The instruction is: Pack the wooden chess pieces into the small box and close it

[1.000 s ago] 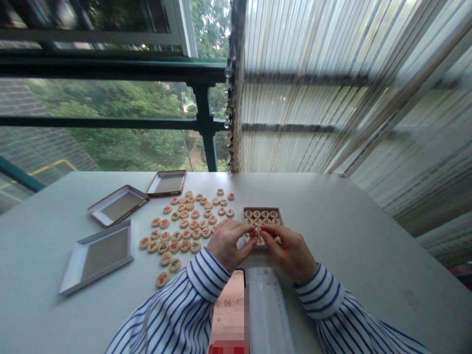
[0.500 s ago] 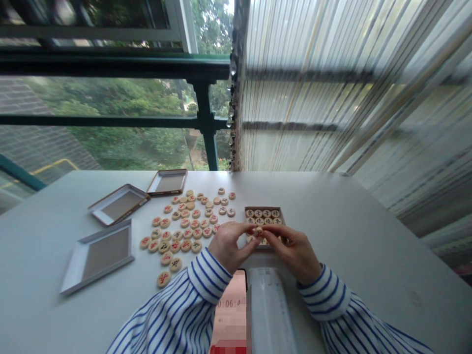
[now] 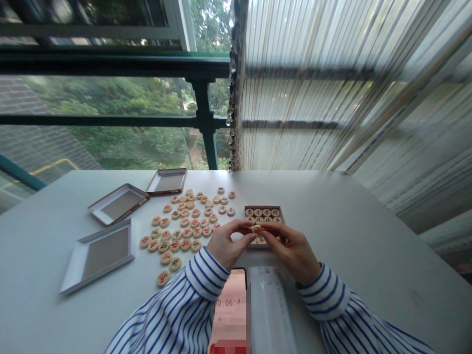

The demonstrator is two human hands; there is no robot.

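Note:
A round wooden Chinese chess piece [image 3: 257, 229] with a red character is held between the fingertips of both my hands. My left hand [image 3: 225, 244] has thumb and forefinger at its left side. From the right, my right hand [image 3: 294, 250] pinches the same piece, its other fingers curled. Just beneath lies a shallow box [image 3: 262, 207] with rows of similar pieces; the upper rows show black characters. My fingers hide part of its lower rows. Left of the hands, many loose chess pieces [image 3: 185, 233] with red or black characters are scattered, a few showing blank faces.
Three shallow trays or lids, a grey one [image 3: 106, 255] and two brown-edged ones [image 3: 120, 203] [image 3: 167, 181], lie on the white table's left side. A phone [image 3: 229, 309] with a timer and a translucent case [image 3: 271, 309] lie near me. A window and string curtain stand behind.
The held piece has turned slightly, so its red character shows more plainly. My left hand has shifted a little to the left; the loose pieces stay where they were.

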